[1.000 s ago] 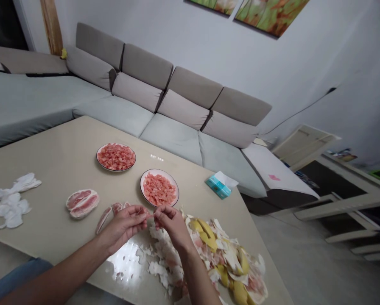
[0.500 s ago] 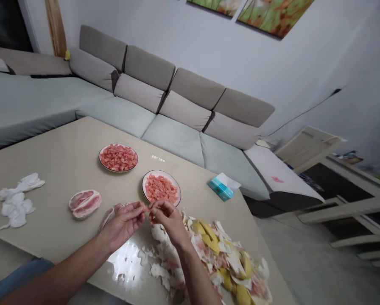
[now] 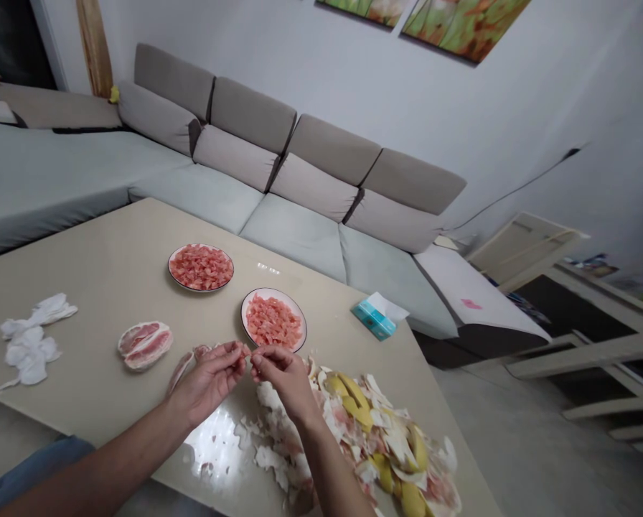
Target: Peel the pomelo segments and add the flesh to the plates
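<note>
My left hand [image 3: 211, 384] is closed in a pinch around a small pink pomelo piece [image 3: 246, 352], mostly covered by the fingertips. Touching or nearly touching it, the fingers of my right hand [image 3: 283, 377] are pinched too; whatever they grip is too small to make out. Just beyond them stands a dark-rimmed plate [image 3: 249, 301] heaped with peeled pink pulp [image 3: 273, 321]. Partly hidden behind my left hand lies another pomelo segment [image 3: 180, 370]. A larger peeled pomelo chunk [image 3: 145, 346] rests to its left.
Farther back is a second plate of pulp [image 3: 201, 268]. A pile of yellow and white peel [image 3: 375, 431] spreads beside my right forearm. Crumpled tissues [image 3: 34, 337] lie at the table's left, a blue tissue pack [image 3: 375, 318] at its right. A grey sofa [image 3: 294, 230] stands behind the table.
My right hand's fingers have lowered slightly and bent closer to the left fingertips. Plates, peel and pomelo chunk stay put.
</note>
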Action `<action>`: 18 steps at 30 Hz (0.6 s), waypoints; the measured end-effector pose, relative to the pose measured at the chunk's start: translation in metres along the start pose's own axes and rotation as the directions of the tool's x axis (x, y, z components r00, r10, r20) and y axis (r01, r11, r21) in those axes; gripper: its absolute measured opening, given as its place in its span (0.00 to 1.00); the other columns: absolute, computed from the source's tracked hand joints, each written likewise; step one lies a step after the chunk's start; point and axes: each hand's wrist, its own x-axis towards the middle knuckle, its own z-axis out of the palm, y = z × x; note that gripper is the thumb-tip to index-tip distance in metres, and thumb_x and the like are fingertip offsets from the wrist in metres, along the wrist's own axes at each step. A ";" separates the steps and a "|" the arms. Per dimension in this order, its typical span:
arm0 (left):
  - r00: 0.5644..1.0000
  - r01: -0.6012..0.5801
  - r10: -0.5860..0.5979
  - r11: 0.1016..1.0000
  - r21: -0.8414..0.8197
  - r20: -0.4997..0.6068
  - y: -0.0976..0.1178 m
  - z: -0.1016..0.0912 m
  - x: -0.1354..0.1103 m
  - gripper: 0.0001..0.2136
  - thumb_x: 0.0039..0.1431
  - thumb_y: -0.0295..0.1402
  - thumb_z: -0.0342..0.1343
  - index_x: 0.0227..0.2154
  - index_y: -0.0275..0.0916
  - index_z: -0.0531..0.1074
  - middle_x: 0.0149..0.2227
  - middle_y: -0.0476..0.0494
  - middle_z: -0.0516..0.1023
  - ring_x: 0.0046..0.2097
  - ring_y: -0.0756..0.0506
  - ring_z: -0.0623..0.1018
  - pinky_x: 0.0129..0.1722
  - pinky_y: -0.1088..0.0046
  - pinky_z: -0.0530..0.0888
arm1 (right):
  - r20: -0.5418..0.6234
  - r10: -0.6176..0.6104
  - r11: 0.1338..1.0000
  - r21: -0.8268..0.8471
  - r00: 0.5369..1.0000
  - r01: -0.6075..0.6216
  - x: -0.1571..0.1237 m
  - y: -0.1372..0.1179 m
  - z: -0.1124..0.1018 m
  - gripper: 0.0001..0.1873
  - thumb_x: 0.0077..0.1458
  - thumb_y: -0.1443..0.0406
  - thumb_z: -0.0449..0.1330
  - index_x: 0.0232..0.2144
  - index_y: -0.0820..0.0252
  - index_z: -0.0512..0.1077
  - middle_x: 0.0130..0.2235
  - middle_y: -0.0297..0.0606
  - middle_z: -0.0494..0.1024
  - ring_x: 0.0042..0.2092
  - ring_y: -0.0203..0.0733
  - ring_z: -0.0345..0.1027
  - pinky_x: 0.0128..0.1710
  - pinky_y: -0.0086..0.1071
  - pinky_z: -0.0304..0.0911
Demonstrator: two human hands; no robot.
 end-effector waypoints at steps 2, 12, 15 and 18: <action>1.000 -0.005 0.005 1.000 0.000 -0.007 0.001 0.000 -0.001 0.08 0.59 0.16 0.50 0.32 0.29 0.74 0.35 0.40 0.75 0.32 0.53 0.77 0.34 0.82 0.77 | -0.003 0.023 0.999 0.031 1.000 -0.023 -0.001 0.002 -0.001 0.12 0.46 0.58 0.68 0.30 0.62 0.77 0.24 0.33 0.76 0.26 0.34 0.69 0.29 0.28 0.66; 0.995 -0.024 0.014 0.995 0.100 0.097 0.004 0.005 -0.008 0.06 0.56 0.19 0.55 0.35 0.32 0.71 0.31 0.43 0.72 0.31 0.51 0.74 0.33 0.76 0.75 | 0.026 0.062 0.992 0.109 0.998 -0.064 -0.003 0.003 -0.006 0.11 0.46 0.59 0.69 0.27 0.62 0.77 0.25 0.32 0.74 0.25 0.32 0.66 0.26 0.26 0.64; 0.995 -0.023 0.021 0.999 0.027 0.101 0.007 0.002 -0.005 0.06 0.55 0.18 0.54 0.33 0.31 0.72 0.31 0.44 0.71 0.30 0.53 0.71 0.33 0.78 0.74 | 0.002 0.068 0.985 0.158 0.998 -0.067 -0.003 0.003 -0.010 0.11 0.46 0.59 0.69 0.26 0.62 0.76 0.24 0.32 0.73 0.24 0.31 0.64 0.25 0.25 0.63; 0.992 -0.016 0.019 1.000 -0.026 0.123 0.012 0.000 -0.004 0.06 0.53 0.18 0.52 0.32 0.31 0.72 0.30 0.46 0.69 0.29 0.54 0.69 0.35 0.77 0.73 | -0.010 0.067 0.982 0.175 0.998 -0.065 -0.003 0.000 -0.015 0.12 0.45 0.59 0.69 0.27 0.62 0.77 0.25 0.32 0.73 0.23 0.30 0.63 0.25 0.25 0.62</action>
